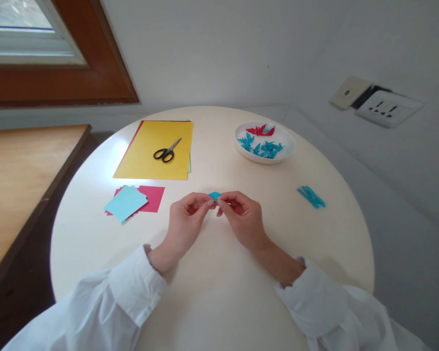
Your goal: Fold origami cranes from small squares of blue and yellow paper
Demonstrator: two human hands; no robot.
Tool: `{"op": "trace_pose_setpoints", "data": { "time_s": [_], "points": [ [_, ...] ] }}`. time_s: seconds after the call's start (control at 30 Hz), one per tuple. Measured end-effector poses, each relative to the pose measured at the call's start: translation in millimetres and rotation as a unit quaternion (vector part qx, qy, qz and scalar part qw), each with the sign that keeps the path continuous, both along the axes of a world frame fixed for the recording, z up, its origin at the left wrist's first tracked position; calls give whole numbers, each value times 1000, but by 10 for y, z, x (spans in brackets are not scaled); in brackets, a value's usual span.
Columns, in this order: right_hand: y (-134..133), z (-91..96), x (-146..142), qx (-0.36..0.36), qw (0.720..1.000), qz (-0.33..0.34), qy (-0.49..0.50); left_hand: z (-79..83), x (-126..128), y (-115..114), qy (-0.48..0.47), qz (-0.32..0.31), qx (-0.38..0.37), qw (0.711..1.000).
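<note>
Between my fingertips is a small folded piece of blue paper, held above the middle of the round table. My left hand pinches its left side with thumb and forefinger. On the other side, my right hand pinches it the same way. The fingers cover most of the paper, so its exact folds are hidden. Folded blue and red paper cranes lie in a white dish beyond my right hand.
Black-handled scissors rest on yellow paper sheets at the back left. Nearer are light blue paper squares over pink ones. Blue paper strips lie at the right. A wall socket is beyond the table.
</note>
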State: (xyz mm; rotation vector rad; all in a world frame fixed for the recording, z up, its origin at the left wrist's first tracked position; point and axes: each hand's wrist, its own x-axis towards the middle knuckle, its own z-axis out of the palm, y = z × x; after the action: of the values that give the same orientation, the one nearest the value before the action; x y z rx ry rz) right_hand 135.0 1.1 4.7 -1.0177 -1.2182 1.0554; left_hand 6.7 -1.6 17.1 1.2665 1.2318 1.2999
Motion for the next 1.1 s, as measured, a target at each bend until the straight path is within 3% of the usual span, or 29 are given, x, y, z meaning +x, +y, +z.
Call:
{"op": "trace_pose_setpoints", "data": {
  "time_s": [1.1],
  "points": [
    [-32, -80, -75, -8, 999, -36, 18, -6, 46, -3, 23, 19, 13, 999]
  ]
}}
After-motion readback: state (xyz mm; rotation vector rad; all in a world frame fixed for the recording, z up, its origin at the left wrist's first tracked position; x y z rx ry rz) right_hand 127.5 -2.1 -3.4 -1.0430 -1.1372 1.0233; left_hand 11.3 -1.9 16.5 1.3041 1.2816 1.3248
